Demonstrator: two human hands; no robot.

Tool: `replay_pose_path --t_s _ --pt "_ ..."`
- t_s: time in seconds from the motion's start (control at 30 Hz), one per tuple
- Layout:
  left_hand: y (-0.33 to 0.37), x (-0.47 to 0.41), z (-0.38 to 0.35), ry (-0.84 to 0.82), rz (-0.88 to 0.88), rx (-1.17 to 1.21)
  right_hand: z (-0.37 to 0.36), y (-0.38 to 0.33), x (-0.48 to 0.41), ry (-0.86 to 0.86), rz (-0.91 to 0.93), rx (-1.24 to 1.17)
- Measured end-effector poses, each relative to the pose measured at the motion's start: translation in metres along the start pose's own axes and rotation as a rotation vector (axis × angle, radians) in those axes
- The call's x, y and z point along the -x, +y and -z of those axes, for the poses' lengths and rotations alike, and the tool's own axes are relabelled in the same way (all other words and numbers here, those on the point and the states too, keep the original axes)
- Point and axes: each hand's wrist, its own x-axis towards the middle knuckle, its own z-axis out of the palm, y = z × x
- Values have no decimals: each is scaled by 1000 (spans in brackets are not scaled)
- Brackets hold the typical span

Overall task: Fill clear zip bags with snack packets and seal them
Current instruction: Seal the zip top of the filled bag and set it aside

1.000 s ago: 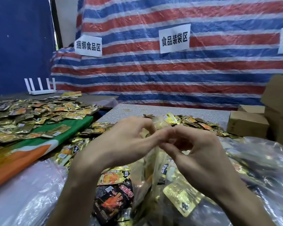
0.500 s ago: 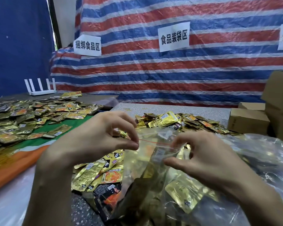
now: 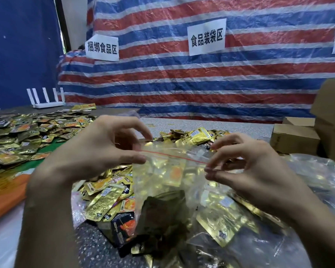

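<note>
A clear zip bag point(image 3: 162, 182) with a red zip line hangs in front of me, holding gold and dark snack packets. My left hand point(image 3: 97, 149) pinches the left end of the zip strip between thumb and fingers. My right hand point(image 3: 248, 167) pinches the right end. The red line runs taut between both hands. Below the bag lies a heap of loose gold and black snack packets point(image 3: 108, 200) on the speckled table point(image 3: 91, 246).
More packets point(image 3: 27, 132) cover a green and orange cloth at left. Cardboard boxes point(image 3: 294, 140) stand at right. Clear plastic sheeting point(image 3: 317, 171) with packets lies at lower right. A white router point(image 3: 46, 99) sits at back left, before a striped tarp wall.
My hands started together at the middle of the bag's top. They have slid apart along the zip strip, left hand leftwards, right hand rightwards, stretching the red line.
</note>
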Motion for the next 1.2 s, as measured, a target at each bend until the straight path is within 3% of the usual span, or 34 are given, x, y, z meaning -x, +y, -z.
replay_pose_path --t_s 0.5,0.9,1.2 --pt "-15 3 12 46 62 115 19 -2 5 -154 -57 -170" --pt "-17 1 11 124 48 191 -2 -1 0 204 -80 -48" --pt "-10 -9 -2 73 -14 177 -21 -41 -15 -122 3 247"
